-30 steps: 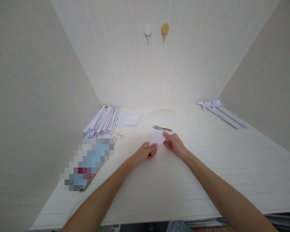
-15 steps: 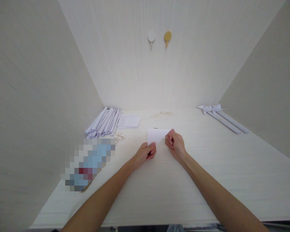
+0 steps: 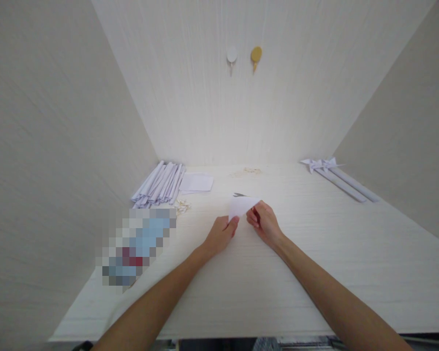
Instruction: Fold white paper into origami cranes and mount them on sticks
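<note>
A white sheet of paper (image 3: pixel 240 205), folded to a triangle, is held up between my two hands. My left hand (image 3: pixel 221 235) pinches its lower left corner between thumb and fingers. At the right corner, my right hand (image 3: pixel 265 222) grips the paper with curled fingers. Just beyond the paper's top edge a pair of grey pointed blades (image 3: pixel 240 195), looking like scissors, shows on the table; the rest is hidden behind the paper.
Rolled paper sticks (image 3: pixel 159 184) are heaped at the back left, beside flat paper squares (image 3: pixel 196 182) and small pale bits (image 3: pixel 182 207). A blurred blue item (image 3: pixel 146 239) lies nearer. Two paper pinwheels (image 3: pixel 319 165) on sticks lie back right. Two hooks (image 3: pixel 256 54) hang on the wall.
The paper and my left hand have shifted slightly right, and the paper looks narrower. More of the grey blades shows behind it. My right hand has dipped slightly at the corner.
</note>
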Demonstrator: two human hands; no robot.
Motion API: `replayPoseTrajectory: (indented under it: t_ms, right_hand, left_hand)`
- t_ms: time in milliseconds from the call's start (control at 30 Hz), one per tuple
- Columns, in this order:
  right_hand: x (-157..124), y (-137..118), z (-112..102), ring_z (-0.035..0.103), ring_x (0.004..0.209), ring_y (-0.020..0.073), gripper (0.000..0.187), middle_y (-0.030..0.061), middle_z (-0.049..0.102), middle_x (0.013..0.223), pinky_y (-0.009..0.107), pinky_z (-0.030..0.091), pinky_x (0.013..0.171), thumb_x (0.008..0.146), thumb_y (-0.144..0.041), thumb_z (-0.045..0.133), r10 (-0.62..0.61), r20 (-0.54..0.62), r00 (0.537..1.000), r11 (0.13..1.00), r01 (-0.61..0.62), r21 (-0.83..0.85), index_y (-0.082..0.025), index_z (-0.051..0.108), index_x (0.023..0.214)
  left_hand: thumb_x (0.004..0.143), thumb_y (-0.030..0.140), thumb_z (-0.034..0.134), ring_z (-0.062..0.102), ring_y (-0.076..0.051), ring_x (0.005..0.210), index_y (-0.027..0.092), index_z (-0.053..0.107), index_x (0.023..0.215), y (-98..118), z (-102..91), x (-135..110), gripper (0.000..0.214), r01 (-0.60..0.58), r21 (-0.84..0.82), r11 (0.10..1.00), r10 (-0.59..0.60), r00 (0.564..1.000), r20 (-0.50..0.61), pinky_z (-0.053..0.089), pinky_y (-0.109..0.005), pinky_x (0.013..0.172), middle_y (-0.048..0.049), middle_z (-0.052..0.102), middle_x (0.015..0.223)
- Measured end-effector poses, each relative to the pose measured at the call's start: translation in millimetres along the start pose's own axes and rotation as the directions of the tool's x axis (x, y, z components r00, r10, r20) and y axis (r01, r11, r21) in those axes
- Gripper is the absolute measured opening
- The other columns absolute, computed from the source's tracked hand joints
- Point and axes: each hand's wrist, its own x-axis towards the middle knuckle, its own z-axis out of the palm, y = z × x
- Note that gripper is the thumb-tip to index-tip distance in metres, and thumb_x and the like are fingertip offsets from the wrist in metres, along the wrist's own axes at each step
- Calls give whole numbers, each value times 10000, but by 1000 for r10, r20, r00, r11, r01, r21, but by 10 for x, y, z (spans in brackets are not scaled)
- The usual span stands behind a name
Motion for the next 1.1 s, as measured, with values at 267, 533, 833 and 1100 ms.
replayPoseTrajectory:
  t_ms: [267,533,833,1100]
  right_hand:
    - [26,-56,-69,275,257,42,509,-47,411,289,197,156,303,636,-671,507,68,9,998,997,-68,44,-172,534,544]
    - [-27,-67,-15,401,327,48,365,-45,491,367,165,266,326,555,-511,693,119,28,993,992,-118,-36,-168,570,554]
    - [-22,-66,-63,397,409,51,290,-41,495,476,175,290,368,580,-455,699,98,15,995,994,-97,-47,-181,633,646]
    - [-25,-56,-82,367,441,58,299,-40,469,510,195,275,398,605,-449,690,107,63,992,992,-102,-73,-189,662,750]
  left_hand:
    - [871,382,193,490,-166,548,146,576,678,85,-20,-38,489,49,532,846,-7,997,-80,314,-275,558,-52,532,561]
    - [848,317,297,513,-160,675,121,512,1147,29,-26,-33,417,-111,280,953,124,992,-28,383,-290,687,-61,602,772]
    - [788,598,297,499,-169,791,139,482,1198,-51,-40,-22,643,-196,-189,962,211,975,66,394,-273,705,-91,575,953]
    - [727,653,364,507,-190,808,124,494,1176,37,-62,-15,706,-205,-280,938,247,961,123,388,-301,735,-85,594,894]
